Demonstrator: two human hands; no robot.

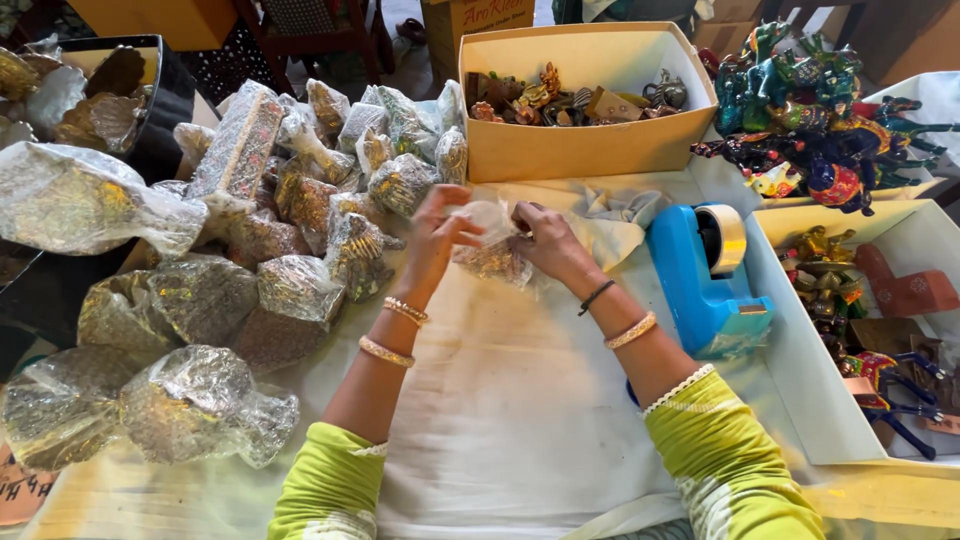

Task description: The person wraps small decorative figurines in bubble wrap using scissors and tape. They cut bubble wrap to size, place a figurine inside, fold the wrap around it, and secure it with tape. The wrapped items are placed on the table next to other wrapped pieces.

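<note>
Both my hands meet above the middle of the white-covered table [510, 400]. Between them is a small patterned object in a clear plastic bag [495, 250]. My left hand [437, 240] pinches the bag's upper left part. My right hand [548, 240] grips its right side, fingers curled on the plastic. The bag's bottom rests close to the cloth. Bangles sit on both wrists, and green sleeves cover my forearms.
Several plastic-wrapped patterned items [290, 200] are heaped at the left. A blue tape dispenser [705, 275] stands just right of my hands. A tan box of small figurines [585, 140] is behind, painted animal figures [810, 110] at back right, and a white tray [800, 350] at right.
</note>
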